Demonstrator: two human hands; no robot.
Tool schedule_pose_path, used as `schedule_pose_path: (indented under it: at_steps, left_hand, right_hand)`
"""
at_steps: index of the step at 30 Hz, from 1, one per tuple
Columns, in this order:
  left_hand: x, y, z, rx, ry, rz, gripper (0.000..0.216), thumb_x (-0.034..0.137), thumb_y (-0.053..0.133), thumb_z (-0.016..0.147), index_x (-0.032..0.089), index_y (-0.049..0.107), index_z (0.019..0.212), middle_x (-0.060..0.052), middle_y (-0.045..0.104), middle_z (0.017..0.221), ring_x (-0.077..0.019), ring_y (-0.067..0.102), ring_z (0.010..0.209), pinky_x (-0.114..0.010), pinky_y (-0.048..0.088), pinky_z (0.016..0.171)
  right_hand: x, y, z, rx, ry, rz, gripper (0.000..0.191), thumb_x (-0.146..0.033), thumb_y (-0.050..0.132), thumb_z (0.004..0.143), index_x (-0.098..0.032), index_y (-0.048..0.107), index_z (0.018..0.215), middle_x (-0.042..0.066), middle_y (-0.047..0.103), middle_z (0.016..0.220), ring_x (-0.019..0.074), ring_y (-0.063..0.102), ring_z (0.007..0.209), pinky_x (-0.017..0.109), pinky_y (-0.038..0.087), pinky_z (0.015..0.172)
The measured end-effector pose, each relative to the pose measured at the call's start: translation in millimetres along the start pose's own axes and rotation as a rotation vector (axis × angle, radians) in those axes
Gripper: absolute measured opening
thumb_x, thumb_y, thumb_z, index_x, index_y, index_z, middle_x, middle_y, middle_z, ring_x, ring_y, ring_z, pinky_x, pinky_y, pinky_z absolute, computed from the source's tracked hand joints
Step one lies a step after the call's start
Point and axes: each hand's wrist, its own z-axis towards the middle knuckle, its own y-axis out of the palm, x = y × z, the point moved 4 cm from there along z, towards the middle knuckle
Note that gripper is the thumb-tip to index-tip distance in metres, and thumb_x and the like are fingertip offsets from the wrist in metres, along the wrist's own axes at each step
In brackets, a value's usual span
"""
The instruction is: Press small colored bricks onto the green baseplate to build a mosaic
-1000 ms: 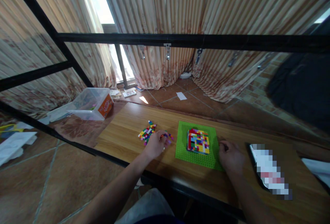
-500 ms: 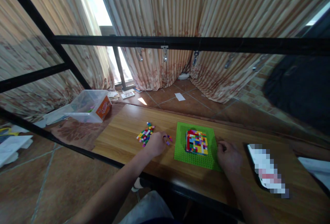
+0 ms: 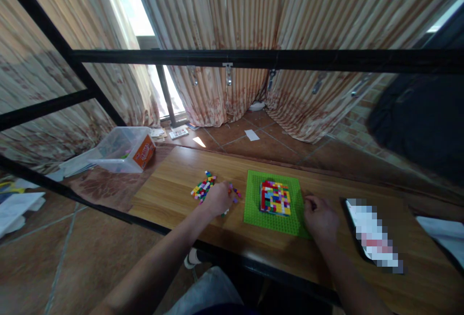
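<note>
A green baseplate point(image 3: 253, 208) lies on the wooden table point(image 3: 174, 179) and carries a square block of many-coloured bricks point(image 3: 275, 197). To its left is a heap of small loose bricks point(image 3: 203, 188). My left hand point(image 3: 216, 200) rests, fingers curled, on the near edge of that heap; whether a brick is in them is hidden. My right hand point(image 3: 321, 218) sits at the baseplate's right front corner with its fingers curled against the edge.
A phone-like flat thing point(image 3: 371, 235) lies right of my right hand, white paper point(image 3: 444, 233) beyond it. A clear plastic box point(image 3: 125, 150) stands on the floor to the left. A black metal bar point(image 3: 253, 57) crosses in front, curtains behind.
My left hand has drawn back slightly towards me over the loose bricks. My right hand has stayed at the baseplate's corner. The view has drifted a little.
</note>
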Motion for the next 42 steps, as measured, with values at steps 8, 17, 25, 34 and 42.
schedule_pose_path:
  at_steps: [8, 17, 25, 34, 42]
  left_hand:
    - [-5, -1, -1, 0.061, -0.048, -0.006, 0.007, 0.022, 0.063, 0.078, 0.018, 0.064, 0.083, -0.009, 0.071, 0.081, -0.0227, 0.067, 0.082, -0.030, 0.048, 0.076]
    - [-3, 1, -6, 0.055, 0.133, -0.556, 0.013, 0.014, 0.056, 0.078, 0.017, 0.068, 0.075, -0.002, 0.070, 0.072, -0.0139, 0.064, 0.070, -0.023, 0.048, 0.067]
    - [13, 16, -5, 0.011, 0.181, -0.906, 0.016, 0.018, 0.058, 0.078, 0.015, 0.072, 0.085, -0.001, 0.067, 0.072, -0.0127, 0.061, 0.068, -0.023, 0.049, 0.065]
    - [35, 19, 0, 0.057, 0.189, -0.774, 0.015, 0.016, 0.058, 0.080, 0.015, 0.069, 0.088, -0.002, 0.069, 0.077, -0.0133, 0.061, 0.072, -0.024, 0.048, 0.067]
    - [73, 11, 11, 0.066, 0.266, -0.430, 0.019, 0.013, 0.053, 0.083, 0.018, 0.072, 0.085, -0.001, 0.071, 0.076, -0.0131, 0.063, 0.071, -0.023, 0.046, 0.070]
  right_hand:
    - [-2, -2, -1, 0.003, -0.007, -0.003, 0.030, -0.030, 0.043, 0.085, -0.016, 0.070, 0.089, 0.010, 0.066, 0.092, 0.0205, 0.057, 0.080, 0.031, 0.040, 0.071]
    - [-2, -1, 0, -0.017, 0.005, -0.011, 0.031, -0.030, 0.043, 0.086, -0.016, 0.070, 0.090, 0.010, 0.066, 0.091, 0.0202, 0.057, 0.077, 0.031, 0.040, 0.069]
    - [-6, -3, 0, 0.001, 0.009, 0.030, 0.030, -0.029, 0.042, 0.085, -0.017, 0.070, 0.088, 0.010, 0.067, 0.090, 0.0198, 0.057, 0.076, 0.031, 0.041, 0.069]
    - [-10, -5, -1, -0.001, 0.032, 0.045, 0.027, -0.028, 0.044, 0.086, -0.018, 0.069, 0.087, 0.009, 0.066, 0.091, 0.0191, 0.058, 0.078, 0.030, 0.041, 0.070]
    - [-12, -7, -1, -0.007, 0.036, 0.045, 0.027, -0.026, 0.044, 0.087, -0.016, 0.069, 0.088, 0.009, 0.066, 0.092, 0.0187, 0.058, 0.078, 0.029, 0.040, 0.069]
